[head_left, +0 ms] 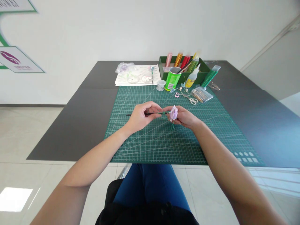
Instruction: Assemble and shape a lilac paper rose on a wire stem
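My left hand (148, 114), its fingers pinched, holds a slim dark stick (153, 113) that lies level above the green cutting mat (150, 147). It looks like a paintbrush, but its tip is too small to make out. A pale purple artificial flower (173, 113) is gripped in my right hand (184, 117), which faces the left one. Between the hands, a bit of green shows on the stick's right end near the flower. A thin green strand (173, 126) hangs below the flower. Part of my right fingers is hidden behind the petals.
Behind my hands are white scissors (193, 101), wired small flowers (177, 94), a clear case (202, 94), a green can (172, 78), a glue bottle (192, 76) and a small tub (161, 85). Farther back stand a green box (203, 75) with glitter tubes and white sheets (138, 72).
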Demonstrator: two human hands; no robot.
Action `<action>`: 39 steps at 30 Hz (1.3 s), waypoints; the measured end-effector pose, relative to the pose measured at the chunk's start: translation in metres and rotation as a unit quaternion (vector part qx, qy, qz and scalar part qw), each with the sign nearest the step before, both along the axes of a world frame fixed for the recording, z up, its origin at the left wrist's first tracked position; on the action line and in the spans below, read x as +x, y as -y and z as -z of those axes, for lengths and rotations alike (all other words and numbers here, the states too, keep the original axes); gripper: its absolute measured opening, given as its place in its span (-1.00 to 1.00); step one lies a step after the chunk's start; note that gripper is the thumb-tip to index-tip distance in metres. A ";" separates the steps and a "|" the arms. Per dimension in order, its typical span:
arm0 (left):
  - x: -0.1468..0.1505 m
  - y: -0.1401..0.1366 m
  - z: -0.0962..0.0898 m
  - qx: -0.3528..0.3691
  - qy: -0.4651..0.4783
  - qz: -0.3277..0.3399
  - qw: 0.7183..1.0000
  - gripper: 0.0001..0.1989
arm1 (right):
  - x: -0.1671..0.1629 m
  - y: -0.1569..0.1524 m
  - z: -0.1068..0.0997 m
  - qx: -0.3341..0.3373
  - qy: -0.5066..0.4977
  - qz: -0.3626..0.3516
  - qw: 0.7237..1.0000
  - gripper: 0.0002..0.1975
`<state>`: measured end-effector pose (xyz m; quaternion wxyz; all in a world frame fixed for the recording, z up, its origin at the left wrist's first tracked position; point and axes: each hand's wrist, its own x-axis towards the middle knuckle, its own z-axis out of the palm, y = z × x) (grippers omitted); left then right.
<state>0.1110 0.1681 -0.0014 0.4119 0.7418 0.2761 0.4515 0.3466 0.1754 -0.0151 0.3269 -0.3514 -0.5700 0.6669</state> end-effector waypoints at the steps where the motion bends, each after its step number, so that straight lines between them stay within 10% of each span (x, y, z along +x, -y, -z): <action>1: 0.000 0.000 0.000 0.003 -0.002 0.000 1.000 -0.87 | 0.000 0.001 0.000 0.003 0.001 -0.002 1.000 -0.74; 24: -0.004 -0.009 0.004 -0.034 0.016 -0.040 0.998 -0.87 | 0.002 0.002 0.000 -0.054 -0.072 -0.059 0.994 -0.87; 39: -0.001 -0.012 0.001 -0.140 0.140 -0.033 0.980 -0.80 | 0.008 -0.005 -0.007 -0.066 -0.092 0.107 0.988 -0.79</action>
